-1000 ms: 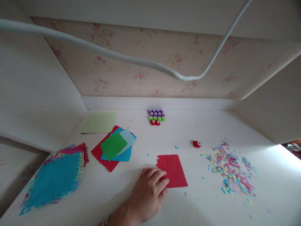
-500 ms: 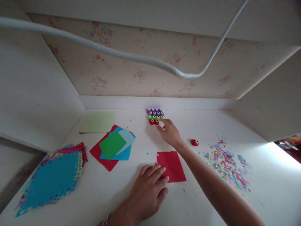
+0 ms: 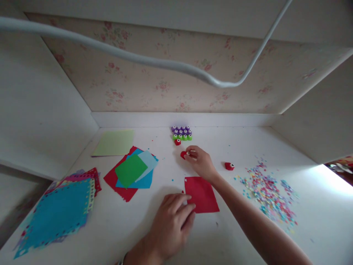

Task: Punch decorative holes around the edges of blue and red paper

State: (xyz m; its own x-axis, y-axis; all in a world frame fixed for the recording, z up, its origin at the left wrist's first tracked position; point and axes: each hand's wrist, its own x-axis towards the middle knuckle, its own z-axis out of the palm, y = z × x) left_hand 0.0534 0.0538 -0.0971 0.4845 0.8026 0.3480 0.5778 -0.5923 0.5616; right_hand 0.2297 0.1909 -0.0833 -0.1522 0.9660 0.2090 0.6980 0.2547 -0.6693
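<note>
- Head view: shows two bare hands above a white desk (image 3: 217, 141).
- Pinches red punch (image 3: 184, 155) between thumb and fingers of right hand (image 3: 203, 162), between the punch rows and red paper (image 3: 204, 195); can't tell if touching desk.
- Rests fingertips of left hand (image 3: 172, 222) on left edge of red paper, fingers loosely bent and slightly spread, gripping nothing visible.
- Has second red punch (image 3: 178, 142) just in front of green punches (image 3: 182, 137), with purple punches (image 3: 180, 130) behind.
- Has third red punch (image 3: 229, 166) right of right hand, apart from the rest.
- Shows confetti (image 3: 271, 195) scattered at far right.
- Left side: includes green sheet (image 3: 131, 170) atop blue and red ones, hole-edged sheets (image 3: 59, 211) nearer, pale green paper (image 3: 113, 142) farther back.
- Includes white cable (image 3: 124, 54) across top, before floral wallpaper (image 3: 162, 86).
</note>
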